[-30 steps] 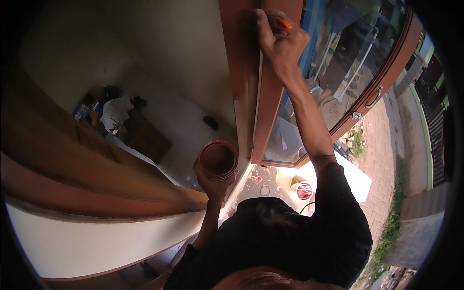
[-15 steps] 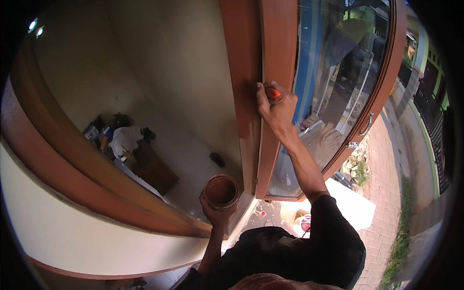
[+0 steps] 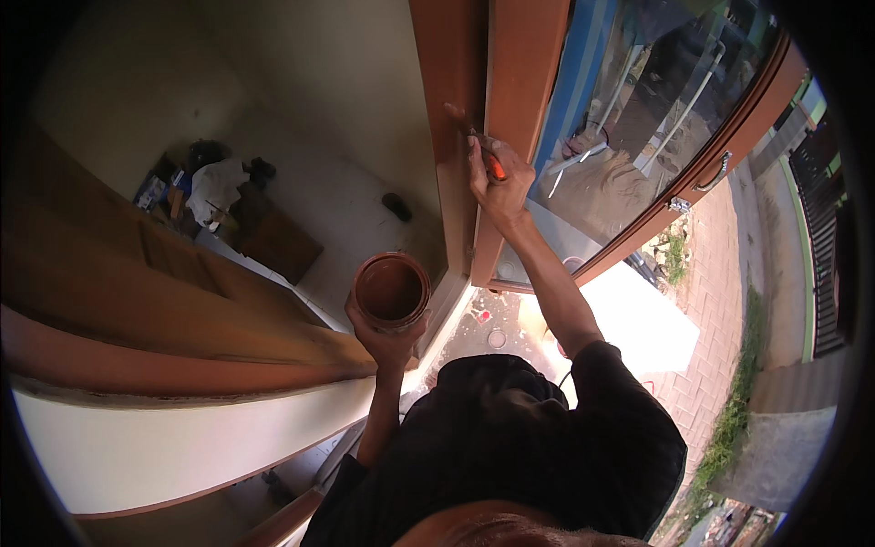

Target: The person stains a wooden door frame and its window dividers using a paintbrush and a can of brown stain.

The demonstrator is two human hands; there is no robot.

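Pale interior wall point(image 3: 319, 91) meets a reddish-brown window frame point(image 3: 444, 55), with a glazed sash point(image 3: 521, 82) standing open alongside. The person's left hand point(image 3: 390, 343) is curled around a brown-stained paint pot point(image 3: 392, 315), mouth upward, ahead of the torso. The right hand point(image 3: 503, 182) is closed around an orange-handled paintbrush point(image 3: 495, 166), bristles at the frame; contact cannot be confirmed.

The grey floor point(image 3: 342, 219) bears a dark slipper point(image 3: 396, 207).
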